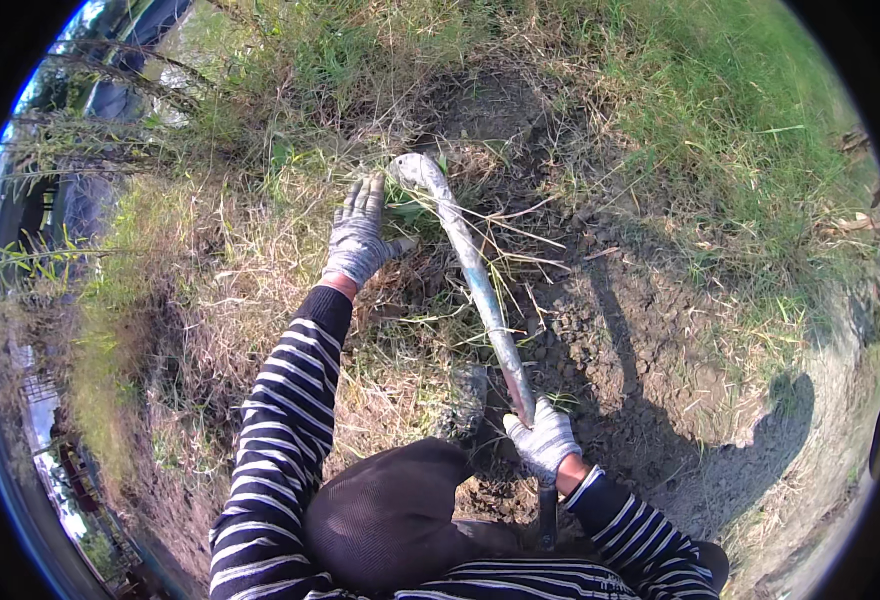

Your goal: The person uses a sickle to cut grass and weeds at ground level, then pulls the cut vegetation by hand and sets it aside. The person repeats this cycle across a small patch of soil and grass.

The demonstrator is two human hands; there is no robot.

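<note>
In the head view, my right hand (pixel 542 442), in a grey-white knit glove, is closed around the lower end of a worn, dirt-caked long-handled tool (pixel 477 277). The tool slants up and leftward to a thick, curved end; its exact kind cannot be told. Beside that end, my left hand (pixel 357 229), gloved too, has its fingers extended and thumb apart over the grass, holding nothing that shows. Dry grass stems (pixel 515 225) lie across and beside the tool. A dark rod-like end (pixel 547 517) shows just below my right hand.
Bare, crumbly soil (pixel 635 315) lies right of the tool, partly in shadow. Green grass (pixel 747 112) grows at the upper right, and dry grass (pixel 214 262) on the left. My bent knee (pixel 387 510) is at the bottom. Thin branches (pixel 109 150) reach in at the upper left.
</note>
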